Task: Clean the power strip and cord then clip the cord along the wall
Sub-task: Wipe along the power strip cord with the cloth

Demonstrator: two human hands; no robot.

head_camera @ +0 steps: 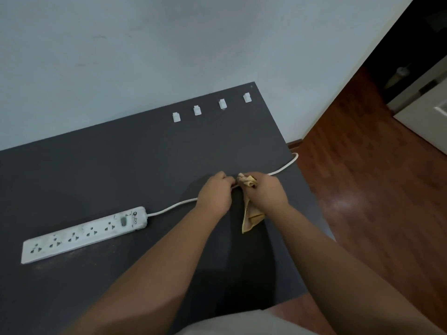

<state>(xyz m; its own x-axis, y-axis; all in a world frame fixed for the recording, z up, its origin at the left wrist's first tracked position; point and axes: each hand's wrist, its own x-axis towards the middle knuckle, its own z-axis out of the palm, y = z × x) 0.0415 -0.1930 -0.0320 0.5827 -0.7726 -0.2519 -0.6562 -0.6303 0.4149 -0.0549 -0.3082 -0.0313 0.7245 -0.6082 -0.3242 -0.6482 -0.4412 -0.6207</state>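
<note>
A white power strip [84,234] with smudged sockets lies flat on the dark grey table [96,170] at the left. Its white cord [174,206] runs right across the table and drops over the right edge. My left hand [214,195] pinches the cord near the middle of the table. Right beside it, my right hand [267,192] grips a yellow cloth [251,218] wrapped around the cord; the cloth's tail hangs down toward me. Several white cord clips [197,110] sit in a row near the table's far edge, by the wall.
A pale wall [169,44] rises behind the table. Dark wooden floor [375,189] lies to the right, with a white door or cabinet [425,117] at the far right. The table's right edge is close to my right hand.
</note>
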